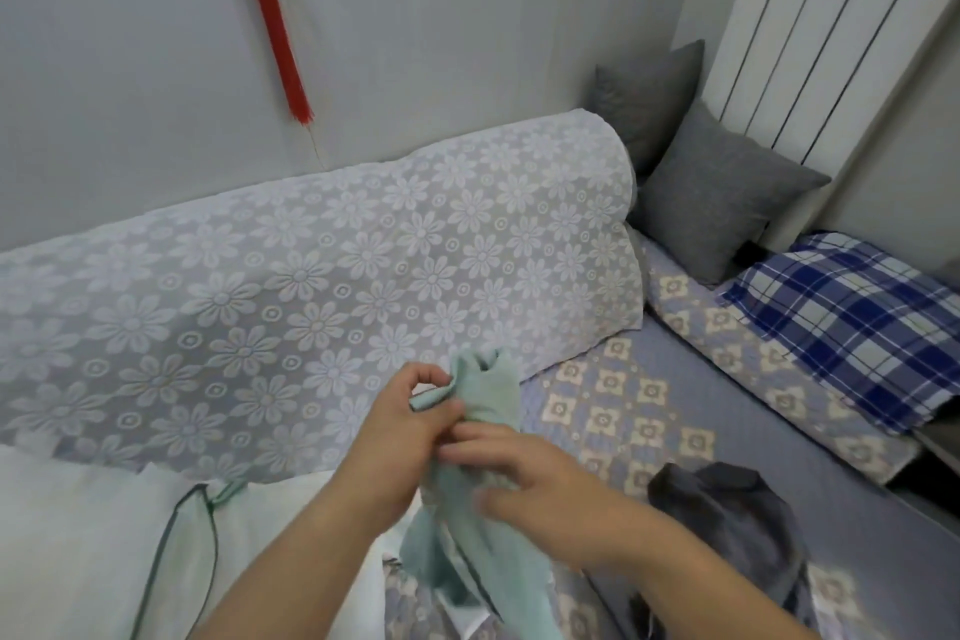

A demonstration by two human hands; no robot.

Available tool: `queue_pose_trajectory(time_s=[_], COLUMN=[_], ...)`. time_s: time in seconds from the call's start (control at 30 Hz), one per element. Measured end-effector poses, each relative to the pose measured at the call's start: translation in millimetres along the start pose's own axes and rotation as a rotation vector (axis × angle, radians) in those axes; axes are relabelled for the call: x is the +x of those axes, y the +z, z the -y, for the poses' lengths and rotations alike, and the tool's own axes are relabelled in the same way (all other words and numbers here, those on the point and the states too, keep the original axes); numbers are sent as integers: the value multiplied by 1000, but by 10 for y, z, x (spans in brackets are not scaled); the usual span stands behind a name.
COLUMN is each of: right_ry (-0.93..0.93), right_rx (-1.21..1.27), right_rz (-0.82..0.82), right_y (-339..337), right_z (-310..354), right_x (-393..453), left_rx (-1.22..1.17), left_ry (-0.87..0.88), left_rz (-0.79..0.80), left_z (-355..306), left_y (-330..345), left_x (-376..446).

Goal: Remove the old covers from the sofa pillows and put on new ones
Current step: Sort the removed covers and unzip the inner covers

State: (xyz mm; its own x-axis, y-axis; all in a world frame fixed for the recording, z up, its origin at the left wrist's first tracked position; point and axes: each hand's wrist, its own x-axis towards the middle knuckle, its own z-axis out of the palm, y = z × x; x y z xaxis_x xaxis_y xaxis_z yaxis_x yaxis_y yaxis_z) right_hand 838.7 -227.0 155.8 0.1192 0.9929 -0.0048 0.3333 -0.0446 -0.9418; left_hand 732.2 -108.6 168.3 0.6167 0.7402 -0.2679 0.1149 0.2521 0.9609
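A mint-green pillow cover (480, 525) hangs bunched in front of me over the sofa seat. My left hand (400, 437) pinches its upper edge. My right hand (524, 478) lies across the cloth just below, blurred, with its fingers curled on the fabric. At the lower left a pale pillow (93, 551) with dark green piping lies on the seat. A crumpled dark grey cover (727, 509) lies on the seat to my right. Two grey pillows (717, 192) lean in the far corner of the sofa.
The sofa backrest (322, 286) wears a white floral lace cover. A blue plaid cloth (852, 322) lies on the right arm of the sofa. A red tassel (275, 21) hangs on the wall. A white radiator (831, 26) stands at the right.
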Motion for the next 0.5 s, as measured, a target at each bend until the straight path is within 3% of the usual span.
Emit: queue_pose_trajectory(time_s=[0.1,0.13,0.2,0.27,0.33,0.43,0.5], right_ry=[81,150,257,306,279,94,-70], right_rx=[114,152,390,586,513,291,-33], right_rz=[-540,-580,-316,-58,-60,-429,-426], right_y=[-387,-520,-669,-671,-612,-806,-972], right_z=[-415,-511,-648,-749,-585,-263,-8], right_x=[-32,-3,77,169,205,198,182], left_rx=[135,155,165,178,231,387,521], left_ry=[71,85,92,99,122,174,213], left_rz=[164,293,492,551,517,316,143], left_z=[-82,-145,-263,-379,-467,-493,-422], left_y=[-268,-320,-427,-545,-674,-962,-1171], left_x=[-10,-51,-100,-99,-61,43,127])
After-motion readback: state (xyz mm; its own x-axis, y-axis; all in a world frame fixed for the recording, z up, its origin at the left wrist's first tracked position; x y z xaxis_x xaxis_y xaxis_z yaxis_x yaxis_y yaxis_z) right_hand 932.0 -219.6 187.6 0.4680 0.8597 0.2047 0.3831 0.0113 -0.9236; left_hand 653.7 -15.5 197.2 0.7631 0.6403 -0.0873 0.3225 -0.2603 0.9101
